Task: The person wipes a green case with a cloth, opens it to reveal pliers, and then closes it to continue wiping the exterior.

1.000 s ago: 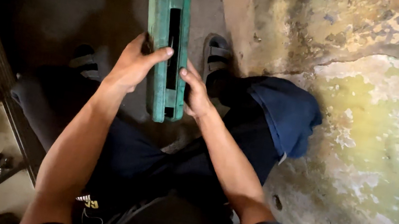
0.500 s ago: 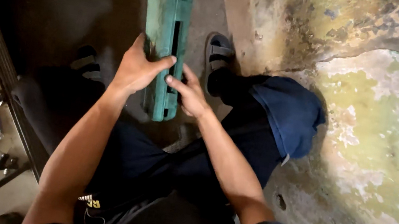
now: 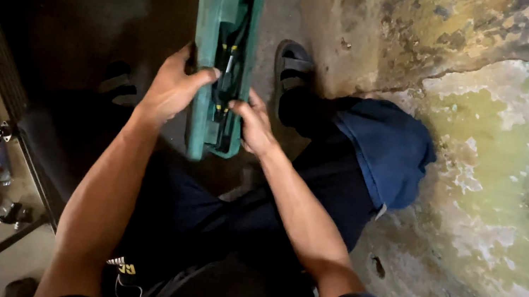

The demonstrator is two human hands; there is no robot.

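The green tool case (image 3: pixel 212 54) is held upright betw. both hands above the floor (image 3: pixel 87 11): left hand (image 3: pixel 174 87) is clamped on its left edge, right hand (image 3: pixel 255 125) pressed at its lower right, fingers apparently inside.

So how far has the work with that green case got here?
Done: the green tool case is up off the floor and open, dark tools visible inside. In hand: the left hand grips its edge, the right hand steadies it. Left: nothing has been taken out yet.
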